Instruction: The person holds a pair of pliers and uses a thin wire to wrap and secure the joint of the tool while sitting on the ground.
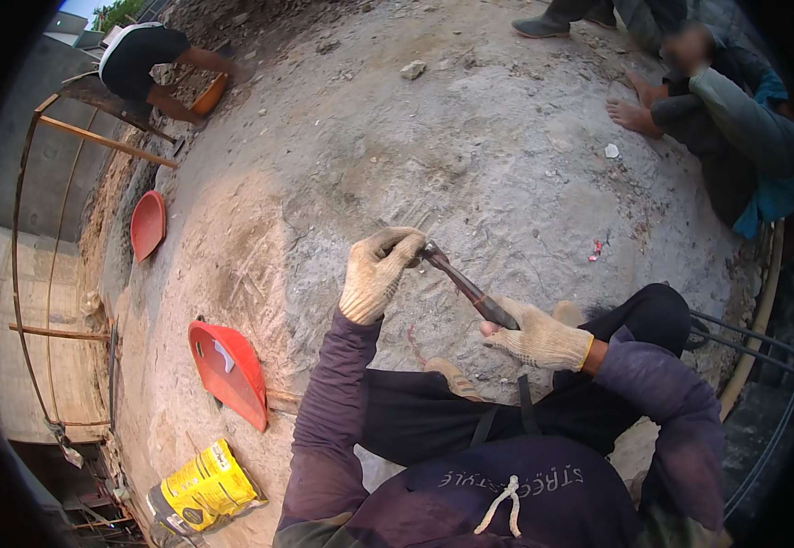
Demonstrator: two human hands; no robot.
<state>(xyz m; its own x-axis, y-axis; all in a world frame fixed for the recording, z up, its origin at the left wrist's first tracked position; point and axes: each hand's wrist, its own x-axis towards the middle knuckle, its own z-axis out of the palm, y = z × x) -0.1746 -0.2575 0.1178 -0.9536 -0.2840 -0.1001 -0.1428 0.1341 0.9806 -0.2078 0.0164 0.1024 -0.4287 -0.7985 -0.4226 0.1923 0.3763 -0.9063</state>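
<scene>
A dark pincer-like hand tool (468,289) slants across the middle of the view, its head up and to the left. My right hand (543,338), in a cream knitted glove, is wrapped round the lower end of its handle. At the tool's head is my left hand (378,269), gloved the same way. Its fingers are pinched together there, and what they hold is too small and hidden to make out. I am sitting low on the ground (351,192), my legs in dark trousers beneath the tool.
A red scoop-shaped pan (237,379) and a yellow bag (210,484) lie at left; another red pan (148,224) is beyond. One person (146,59) bends over an orange pan at far left. Another person (730,128) sits at upper right. Dark metal rods (753,342) lie at right.
</scene>
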